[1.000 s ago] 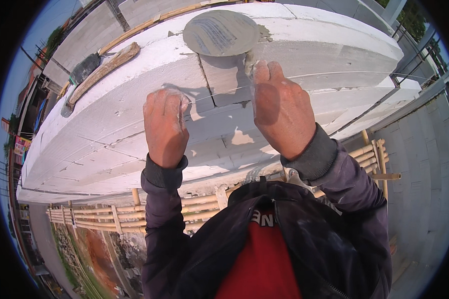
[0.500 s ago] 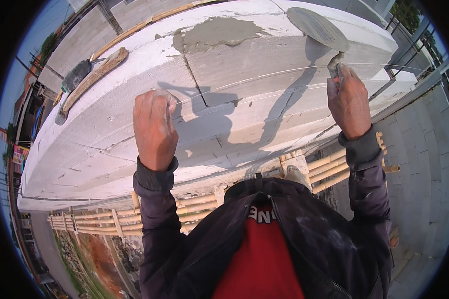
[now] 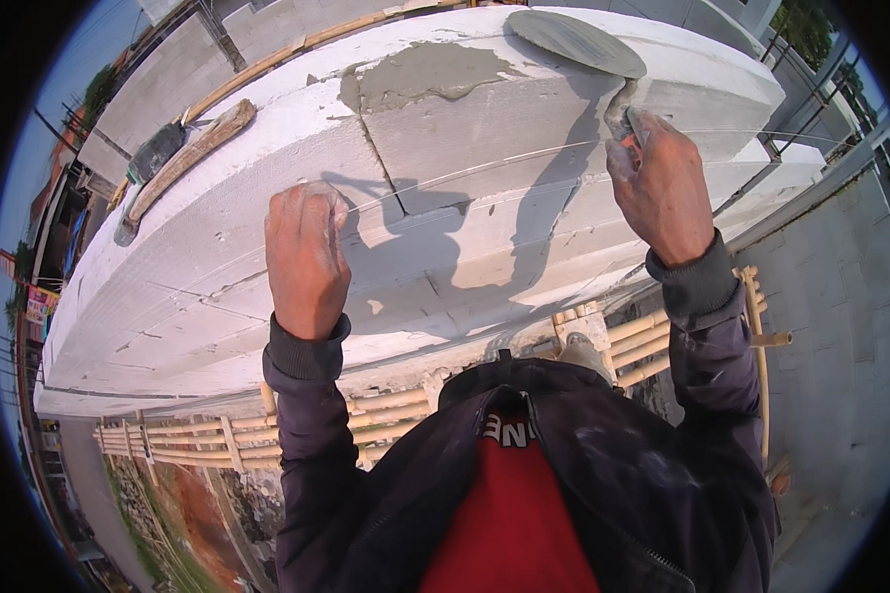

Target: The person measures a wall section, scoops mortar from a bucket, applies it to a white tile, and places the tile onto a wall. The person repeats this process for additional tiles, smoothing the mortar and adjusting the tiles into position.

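My right hand [image 3: 666,190] grips a trowel [image 3: 578,42] by its reddish handle. The trowel's broad, rounded grey blade reaches over the top of a pale block wall [image 3: 485,128]. Left of the blade, a patch of wet grey mortar [image 3: 430,74] covers the top edge around a vertical joint. My left hand [image 3: 307,259] is closed in front of the wall, fingers curled. A thin string line [image 3: 485,168] stretches along the wall face and passes at those fingers; whether they pinch it is hidden.
A wooden-handled tool [image 3: 190,163] and a dark object with a greenish part [image 3: 155,153] lie on the wall's left top. Bamboo poles [image 3: 648,341] form scaffolding below, with one foot [image 3: 583,354] on it. Another grey block wall [image 3: 821,316] stands at the right.
My right hand and the trowel have moved left along the wall top, bringing the blade closer to the mortar patch. My left hand has stayed almost in place.
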A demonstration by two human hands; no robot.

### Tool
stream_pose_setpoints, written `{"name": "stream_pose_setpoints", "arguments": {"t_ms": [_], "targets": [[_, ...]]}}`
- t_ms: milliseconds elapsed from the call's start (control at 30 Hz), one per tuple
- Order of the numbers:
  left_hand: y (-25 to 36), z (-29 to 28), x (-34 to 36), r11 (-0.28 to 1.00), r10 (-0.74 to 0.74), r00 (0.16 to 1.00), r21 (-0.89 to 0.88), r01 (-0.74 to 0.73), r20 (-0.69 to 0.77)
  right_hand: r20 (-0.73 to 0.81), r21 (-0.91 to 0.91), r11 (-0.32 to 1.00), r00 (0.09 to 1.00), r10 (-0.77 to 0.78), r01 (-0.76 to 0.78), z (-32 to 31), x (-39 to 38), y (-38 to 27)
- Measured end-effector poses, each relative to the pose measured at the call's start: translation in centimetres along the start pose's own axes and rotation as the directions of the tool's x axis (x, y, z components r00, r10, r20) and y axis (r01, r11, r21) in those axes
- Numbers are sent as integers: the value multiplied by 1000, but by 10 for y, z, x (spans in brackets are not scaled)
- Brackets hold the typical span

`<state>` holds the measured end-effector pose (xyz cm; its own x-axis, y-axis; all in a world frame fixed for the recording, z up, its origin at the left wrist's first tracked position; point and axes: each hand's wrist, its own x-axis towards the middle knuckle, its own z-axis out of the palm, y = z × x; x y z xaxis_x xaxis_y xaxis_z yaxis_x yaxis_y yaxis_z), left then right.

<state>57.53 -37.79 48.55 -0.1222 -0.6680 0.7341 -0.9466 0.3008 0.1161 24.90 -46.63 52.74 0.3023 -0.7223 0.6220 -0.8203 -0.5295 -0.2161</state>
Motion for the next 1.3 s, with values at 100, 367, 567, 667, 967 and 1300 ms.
{"name": "stream_pose_setpoints", "arguments": {"t_ms": [100, 367, 567, 667, 967, 1300], "targets": [[0, 1, 0, 1000, -7, 1000, 9, 8, -23, 252, 302, 943, 966, 59, -137, -16, -23, 11], [-1, 4, 3, 1000, 0, 1000, -2, 0, -26, 248, 610, 792, 943, -221, 25, -3, -32, -9], [1, 3, 0, 999, -39, 999, 25, 39, 12, 447, 821, 312, 878, 170, -478, -17, -48, -20], [1, 5, 1, 1000, -30, 999, 2, 30, -13, 538, 842, 1, 838, 90, -540, -19, -40, -43], [-6, 5, -2, 999, 15, 999, 33, -13, -33, 604, 786, -112, 794, -68, -608, 42, -41, -102], [-6, 8, -5, 999, -35, 998, 6, 36, -54, 288, 867, 418, 957, 24, -272, -4, -77, -72]]}}
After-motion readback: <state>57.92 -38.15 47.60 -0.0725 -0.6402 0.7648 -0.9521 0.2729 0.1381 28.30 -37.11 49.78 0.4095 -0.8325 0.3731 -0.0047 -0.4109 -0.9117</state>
